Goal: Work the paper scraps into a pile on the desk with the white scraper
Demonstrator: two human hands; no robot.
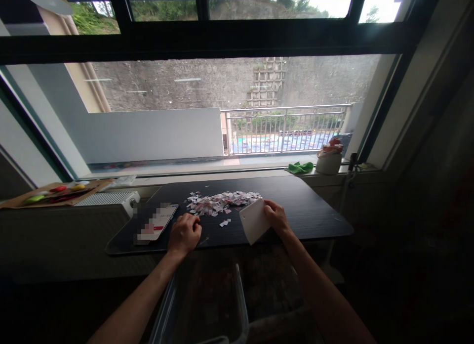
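In my right hand [276, 215] is a flat white card [255, 221] with a small dark hole near one edge, tilted over the front of the black table and pinched at its upper right side. My left hand [185, 232] is at the table's front edge, fingers curled in; whether anything is inside them is hidden. Beyond both hands spreads a heap of small white paper pieces [222, 201], some with reddish marks. A few loose paper pieces [225, 223] lie apart, between the heap and the front edge.
Left on the black table [296, 205] lies a partly blurred phone-like slab [157, 224]. A clear plastic bin [242, 304] stands below the front edge. A radiator [107, 199] is at left. On the sill are a green cloth [299, 168] and a whitish container [329, 162].
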